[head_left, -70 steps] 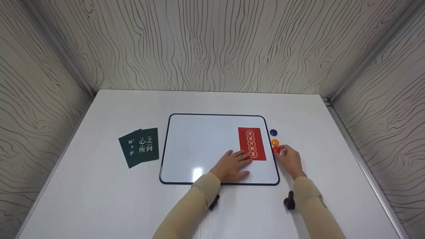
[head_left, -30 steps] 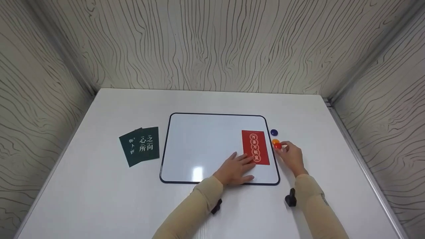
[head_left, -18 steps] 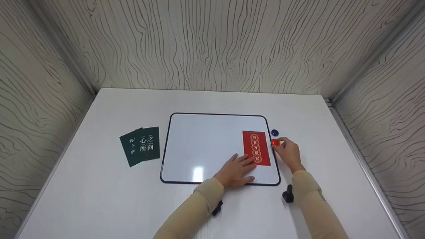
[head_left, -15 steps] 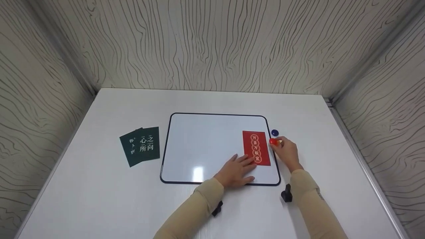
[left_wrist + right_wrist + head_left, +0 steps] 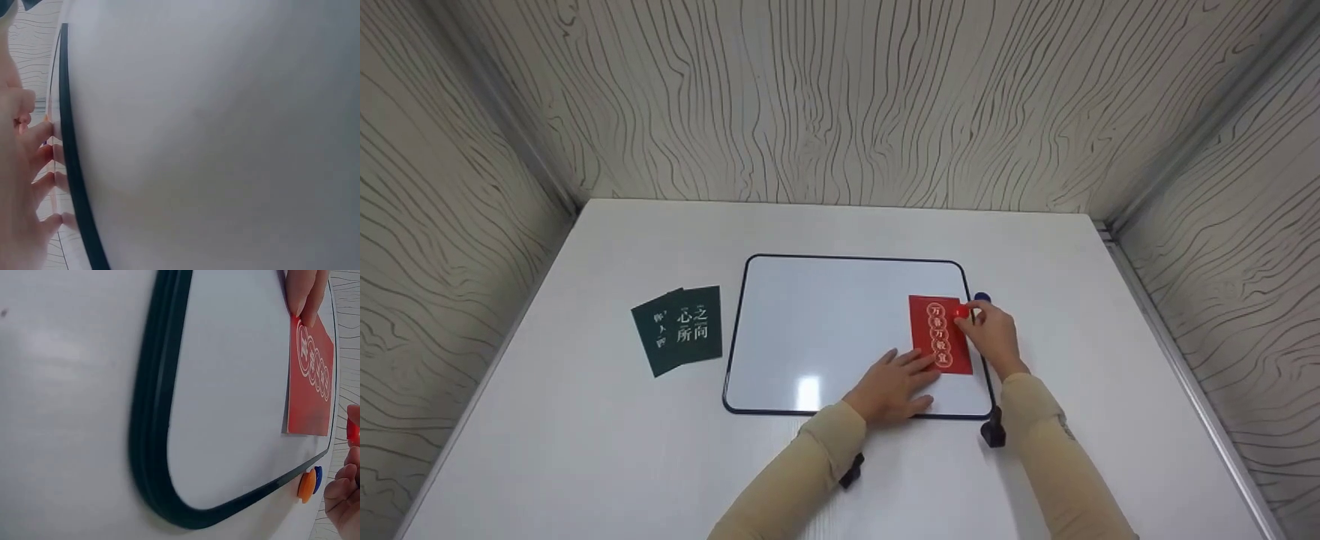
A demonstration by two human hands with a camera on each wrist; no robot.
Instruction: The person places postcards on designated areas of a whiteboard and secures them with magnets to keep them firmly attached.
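A red card (image 5: 921, 322) with a column of pale characters lies near the right side of a dark-rimmed whiteboard (image 5: 817, 322). My left hand (image 5: 891, 386) rests on the board, fingers spread, the fingertips on the card's lower left part. Between thumb and fingers, my right hand (image 5: 996, 339) pinches a round red magnet (image 5: 961, 312) at the card's upper right edge. In the right wrist view the red magnet (image 5: 352, 431) appears raised off the board. An orange magnet (image 5: 306, 486) and a blue magnet (image 5: 318, 479) sit just outside the rim; the right hand hides the orange one from the head view.
Two dark green cards (image 5: 701, 351) with white characters overlap on the white table (image 5: 547, 420), left of the board. Black wrist devices (image 5: 994, 431) hang under both forearms. Wood-grain panels (image 5: 825, 97) stand behind and at both sides of the table.
The red card was slid right and a little nearer, then stayed put under my left hand. My right hand lifted the red magnet past the orange one and carried it left over the card's edge.
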